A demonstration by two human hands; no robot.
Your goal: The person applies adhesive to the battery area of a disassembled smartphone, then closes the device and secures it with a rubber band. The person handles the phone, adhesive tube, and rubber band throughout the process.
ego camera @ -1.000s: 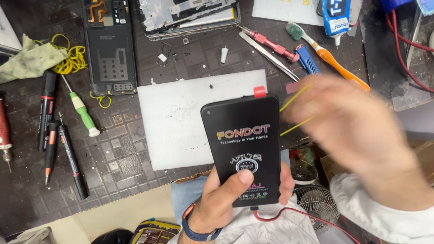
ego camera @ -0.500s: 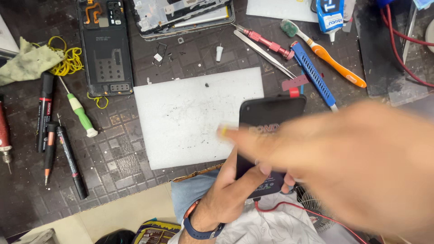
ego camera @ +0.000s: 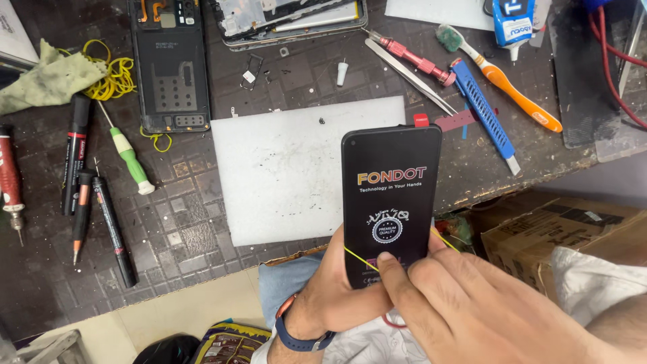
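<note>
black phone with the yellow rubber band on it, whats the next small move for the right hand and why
Probably slide the yellow rubber band a little further up the black phone. The left hand grips the phone's lower end upright above the bench edge, and the right hand fingertips press the band where it crosses low on the screen, near the bottom. It runs slanted, so levelling it looks sensible.

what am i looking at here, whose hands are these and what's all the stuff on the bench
There is no machine: a camera worn on a person's head looks down at that person's own bare hands. The left hand holds a black phone upright, screen side up, printed film on it. The right hand presses a yellow rubber band across the phone's lower part. On the dark work mat lie a white pad, an opened phone back, a green screwdriver, tweezers, an orange toothbrush and black pens.
</note>
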